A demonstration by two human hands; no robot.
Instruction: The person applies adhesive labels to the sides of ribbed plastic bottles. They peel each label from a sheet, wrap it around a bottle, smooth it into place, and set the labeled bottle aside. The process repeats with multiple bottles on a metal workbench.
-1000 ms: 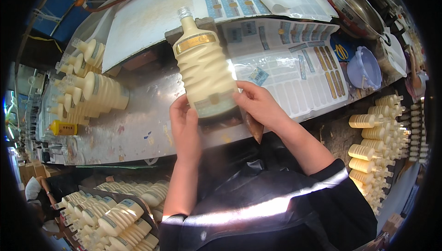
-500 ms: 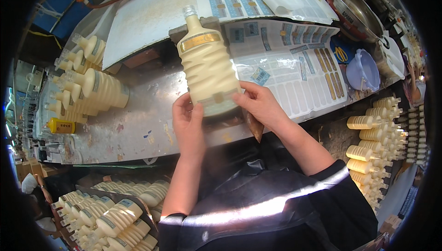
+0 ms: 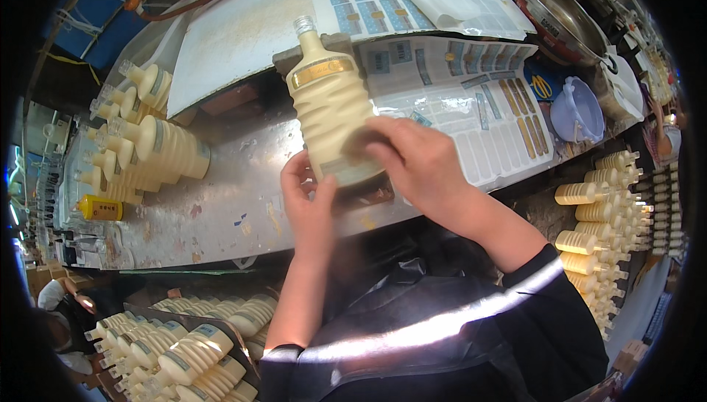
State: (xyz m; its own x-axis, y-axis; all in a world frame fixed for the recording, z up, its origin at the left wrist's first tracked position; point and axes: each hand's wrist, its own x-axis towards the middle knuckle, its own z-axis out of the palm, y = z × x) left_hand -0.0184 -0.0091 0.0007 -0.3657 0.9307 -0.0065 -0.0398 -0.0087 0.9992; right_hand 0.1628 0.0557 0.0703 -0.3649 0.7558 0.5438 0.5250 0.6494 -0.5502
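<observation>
A cream-coloured ribbed bottle (image 3: 331,107) with a clear cap leans back against a dark block (image 3: 286,61) on the metal table. It has a gold label (image 3: 324,71) at its shoulder and a greyish band low on its body. My left hand (image 3: 308,196) grips its lower left edge, thumb in front and fingers curled at the side. On the bottle's lower right front, my right hand (image 3: 416,155) pinches a flat brown piece (image 3: 359,144), blurred by motion, against the surface; it partly hides the band.
Sheets of stickers (image 3: 471,107) lie right of the bottle, more on the raised white board (image 3: 250,41). A lilac bucket (image 3: 578,114) and metal pan (image 3: 556,15) stand right. Bottles crowd the left (image 3: 158,148), lower left (image 3: 195,350) and right (image 3: 589,240). A yellow container (image 3: 101,208) sits left.
My right hand has moved up and inward across the bottle's lower front. The brown piece, which hung below that hand, is now against the bottle. My left hand keeps its grip.
</observation>
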